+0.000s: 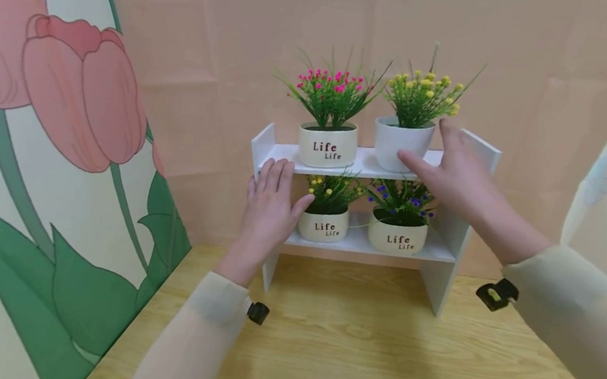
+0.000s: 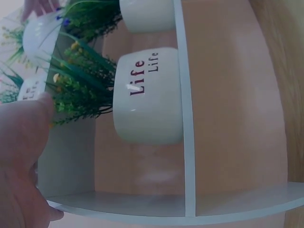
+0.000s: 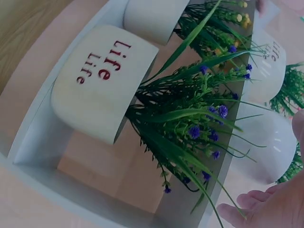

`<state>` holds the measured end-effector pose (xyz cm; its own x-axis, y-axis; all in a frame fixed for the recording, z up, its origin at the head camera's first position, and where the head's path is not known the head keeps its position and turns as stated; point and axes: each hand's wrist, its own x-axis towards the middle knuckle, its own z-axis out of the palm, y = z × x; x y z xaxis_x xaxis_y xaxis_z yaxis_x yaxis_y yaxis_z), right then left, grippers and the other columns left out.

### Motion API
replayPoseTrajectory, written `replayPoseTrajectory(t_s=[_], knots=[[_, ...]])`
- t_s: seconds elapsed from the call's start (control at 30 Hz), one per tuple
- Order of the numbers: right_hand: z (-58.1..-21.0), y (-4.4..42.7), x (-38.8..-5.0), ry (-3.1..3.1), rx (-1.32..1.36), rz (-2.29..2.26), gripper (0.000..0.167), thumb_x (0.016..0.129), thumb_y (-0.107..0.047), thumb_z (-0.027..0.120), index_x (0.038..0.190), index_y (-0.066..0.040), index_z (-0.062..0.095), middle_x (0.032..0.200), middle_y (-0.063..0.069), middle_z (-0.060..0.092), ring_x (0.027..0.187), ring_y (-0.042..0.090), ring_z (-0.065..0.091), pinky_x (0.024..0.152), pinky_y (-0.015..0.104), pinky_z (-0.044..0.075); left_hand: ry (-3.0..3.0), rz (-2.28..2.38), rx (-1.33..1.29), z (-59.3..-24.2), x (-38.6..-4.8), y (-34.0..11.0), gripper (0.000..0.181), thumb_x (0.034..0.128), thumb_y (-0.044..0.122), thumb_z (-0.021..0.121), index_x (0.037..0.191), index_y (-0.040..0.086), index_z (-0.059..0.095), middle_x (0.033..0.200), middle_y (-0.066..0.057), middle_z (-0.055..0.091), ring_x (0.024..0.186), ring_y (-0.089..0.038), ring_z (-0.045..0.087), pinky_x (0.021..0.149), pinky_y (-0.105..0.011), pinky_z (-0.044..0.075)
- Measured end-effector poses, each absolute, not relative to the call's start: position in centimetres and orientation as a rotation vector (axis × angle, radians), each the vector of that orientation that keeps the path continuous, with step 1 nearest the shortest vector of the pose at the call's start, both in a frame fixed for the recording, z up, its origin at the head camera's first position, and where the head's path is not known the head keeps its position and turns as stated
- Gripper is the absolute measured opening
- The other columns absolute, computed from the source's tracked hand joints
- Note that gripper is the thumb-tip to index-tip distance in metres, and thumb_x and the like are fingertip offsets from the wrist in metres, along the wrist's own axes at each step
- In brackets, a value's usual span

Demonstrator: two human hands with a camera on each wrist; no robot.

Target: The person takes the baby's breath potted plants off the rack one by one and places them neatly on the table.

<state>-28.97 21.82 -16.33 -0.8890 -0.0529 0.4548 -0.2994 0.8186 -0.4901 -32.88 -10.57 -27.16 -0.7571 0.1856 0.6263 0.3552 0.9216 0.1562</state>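
Note:
My right hand (image 1: 461, 171) is at a plain white pot (image 1: 396, 137) with yellow flowers, on the right of the upper shelf (image 1: 364, 159). Its thumb lies across the pot's front and its forefinger reaches along the right side, both fairly straight. In the right wrist view, the fingers (image 3: 237, 213) spread beside the pot (image 3: 263, 147); firm contact cannot be made out. My left hand (image 1: 271, 205) rests at the upper shelf's left front corner, fingers extended. Left of the white pot stands a cream "Life" pot (image 1: 328, 146) with pink flowers.
On the lower shelf (image 1: 356, 240) stand a "Life" pot (image 1: 324, 225) with yellow flowers and another (image 1: 398, 234) with blue-purple flowers. The white rack's side panel (image 1: 440, 282) stands on a wooden table (image 1: 344, 340). A tulip-printed panel (image 1: 87, 101) rises at left.

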Motion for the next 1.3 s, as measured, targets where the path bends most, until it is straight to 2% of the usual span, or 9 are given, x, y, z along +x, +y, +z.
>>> replayPoseTrajectory(t_s=[0.17,0.37,0.6,1.0,1.3], knots=[[-15.8,21.2,-30.1,-2.549,0.258,0.912,0.119,0.103,-0.072,0.059,0.174,0.002,0.0,0.179,0.032,0.014,0.162,0.054,0.021,0.127,0.074,0.022,-2.424,-0.347,-0.383,-27.2,-33.0,-10.5,0.085,0.1124,0.06,0.051,0.174,0.008,0.024,0.177,-0.014,0.028,0.168,-0.035,0.013,0.133,-0.066,0.015],[-15.1,20.4,-31.0,-2.54,0.199,1.031,0.116,0.101,-0.073,0.063,0.17,0.007,0.016,0.168,0.036,0.035,0.152,0.052,0.04,0.123,0.069,0.034,-2.43,-0.35,-0.381,-27.1,-33.2,-10.5,0.085,0.1122,0.061,0.052,0.174,0.009,0.025,0.177,-0.014,0.029,0.168,-0.034,0.013,0.133,-0.064,0.015],[-14.8,20.0,-31.6,-2.521,0.133,1.177,0.128,0.098,-0.076,0.067,0.173,0.004,0.001,0.17,0.036,0.033,0.153,0.05,0.041,0.126,0.062,0.035,-2.441,-0.357,-0.375,-26.9,-33.2,-10.3,0.085,0.1126,0.06,0.052,0.174,0.009,0.023,0.178,-0.014,0.027,0.168,-0.034,0.012,0.134,-0.064,0.014],[-14.3,19.9,-32.3,-2.439,0.065,1.391,0.128,0.095,-0.071,0.075,0.176,-0.007,-0.001,0.172,0.029,0.033,0.155,0.045,0.039,0.128,0.056,0.035,-2.408,-0.337,-0.384,-26.3,-33.3,-10.0,0.082,0.1126,0.059,0.053,0.172,0.008,0.026,0.175,-0.014,0.031,0.167,-0.035,0.016,0.132,-0.065,0.019],[-14.9,19.5,-32.5,-2.39,0.122,1.462,0.121,0.095,-0.064,0.08,0.173,-0.003,0.011,0.169,0.026,0.037,0.151,0.041,0.043,0.127,0.052,0.038,-2.434,-0.358,-0.367,-26.8,-32.9,-10.1,0.083,0.1122,0.059,0.054,0.173,0.01,0.025,0.176,-0.013,0.03,0.167,-0.035,0.015,0.133,-0.064,0.016]])
